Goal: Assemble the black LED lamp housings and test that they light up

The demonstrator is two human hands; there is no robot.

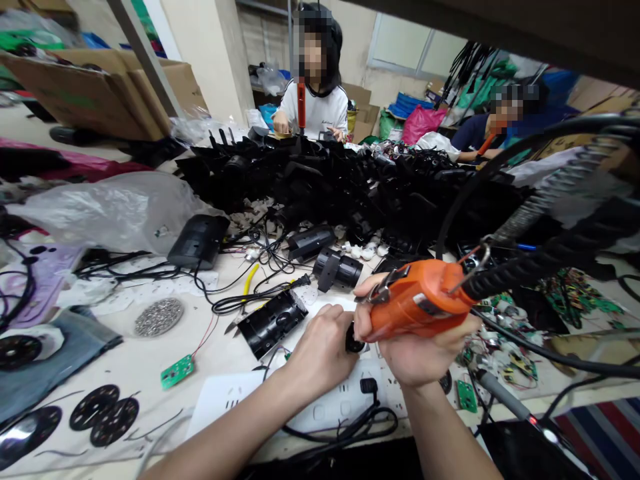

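My right hand (420, 353) is wrapped round an orange electric screwdriver (417, 300), tilted with its front end down and to the left. A spring and a ribbed black sleeve run from its back end to the upper right. My left hand (320, 350) is closed at the screwdriver's front, its fingers curled on a small black part (354, 339) that is mostly hidden. Just left of that hand lies a black cylindrical housing (273, 325), apart from the fingers. A white power strip (345, 400) sits beneath both hands. The screwdriver's bit is hidden.
Black plastic parts (320, 180) are heaped across the table's back. A dish of small screws (159, 317), a green circuit board (177, 371) and black discs (95, 407) lie left. A soldering iron (505, 393) lies right. Two people work opposite, one holding a screwdriver (301, 107).
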